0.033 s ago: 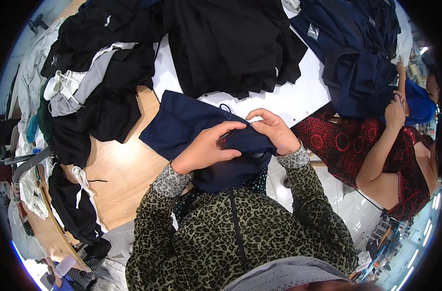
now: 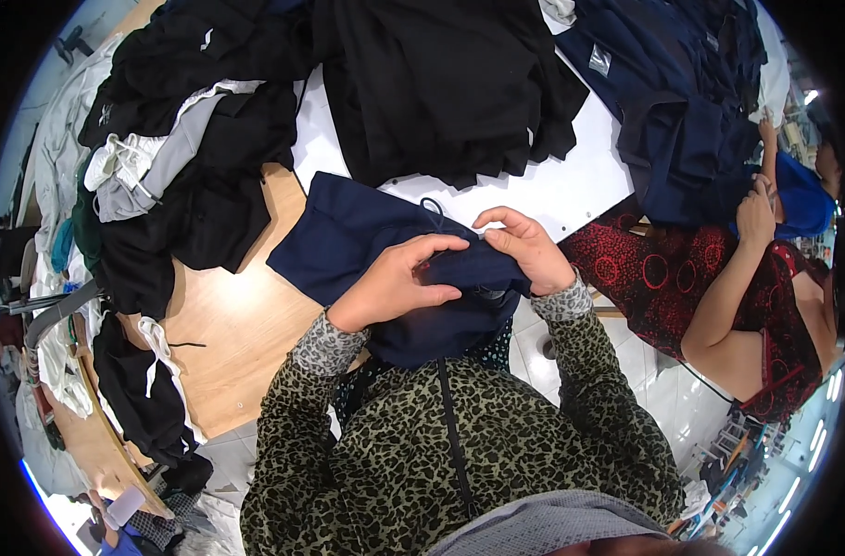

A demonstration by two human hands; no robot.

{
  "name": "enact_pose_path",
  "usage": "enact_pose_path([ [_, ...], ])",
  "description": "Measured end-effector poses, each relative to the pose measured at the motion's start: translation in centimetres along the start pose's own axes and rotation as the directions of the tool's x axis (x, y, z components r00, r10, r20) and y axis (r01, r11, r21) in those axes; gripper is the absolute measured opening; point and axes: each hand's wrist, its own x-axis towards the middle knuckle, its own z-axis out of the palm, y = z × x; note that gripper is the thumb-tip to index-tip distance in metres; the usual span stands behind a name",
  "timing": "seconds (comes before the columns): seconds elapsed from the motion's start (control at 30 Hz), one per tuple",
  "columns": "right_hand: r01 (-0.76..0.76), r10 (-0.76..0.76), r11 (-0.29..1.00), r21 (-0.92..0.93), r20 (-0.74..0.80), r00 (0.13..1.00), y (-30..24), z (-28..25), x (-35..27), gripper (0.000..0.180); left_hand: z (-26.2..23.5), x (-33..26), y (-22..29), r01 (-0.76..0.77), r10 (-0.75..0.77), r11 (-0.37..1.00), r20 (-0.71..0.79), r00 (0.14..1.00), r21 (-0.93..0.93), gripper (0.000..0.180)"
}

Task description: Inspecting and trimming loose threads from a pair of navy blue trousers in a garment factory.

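A navy blue garment (image 2: 348, 222) lies over the near table edge and hangs toward my lap. A loop of dark cord (image 2: 432, 206) stands up from its far side. My left hand (image 2: 390, 283) grips the gathered edge of the cloth, with its index finger along the top and the thumb below. A small dark and reddish bit shows at its palm, too hidden to name. My right hand (image 2: 532, 255) pinches the same edge between thumb and index finger, just right of the left fingertip.
Black garments (image 2: 441, 83) are piled ahead on the white tabletop (image 2: 571, 190). More black clothes with a grey and white piece (image 2: 154, 171) lie at left beside the wooden table (image 2: 228, 343). Navy garments (image 2: 682, 139) are heaped at far right, where a co-worker's arm (image 2: 733, 287) reaches in.
My right hand has shifted very slightly to the right along the edge. Otherwise the navy garment and my left hand look nearly the same.
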Motion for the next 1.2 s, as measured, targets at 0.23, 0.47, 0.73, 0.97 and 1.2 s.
enact_pose_path([
  [0.23,0.047,-0.019,0.956,-0.291,0.099,0.995,-0.3,-0.8,-0.8,0.031,0.0,-0.3,-0.7,-0.016,0.018,1.000,-0.093,0.996,0.026,0.048],
  [0.47,0.343,-0.263,0.537,-0.771,0.234,0.936,-0.5,0.7,-1.5,0.038,0.2,-0.7,-1.9,0.066,-0.078,0.979,-0.057,0.995,-0.192,0.036],
  [0.73,0.470,-0.437,0.398,-0.788,0.288,0.852,0.8,0.9,-0.3,0.025,0.6,-0.7,-1.8,0.144,-0.177,0.898,-0.042,0.983,-0.416,0.023],
  [0.97,0.344,-0.387,0.620,-0.705,0.106,0.916,1.7,3.1,-0.9,0.030,1.1,-0.6,-2.1,0.197,-0.329,0.783,-0.124,0.936,-0.590,0.016],
  [1.2,0.305,-0.432,0.759,-0.576,-0.095,0.897,3.5,3.7,-0.9,0.026,2.6,-0.7,-2.6,0.028,-0.198,0.878,-0.310,0.930,-0.478,0.017],
])
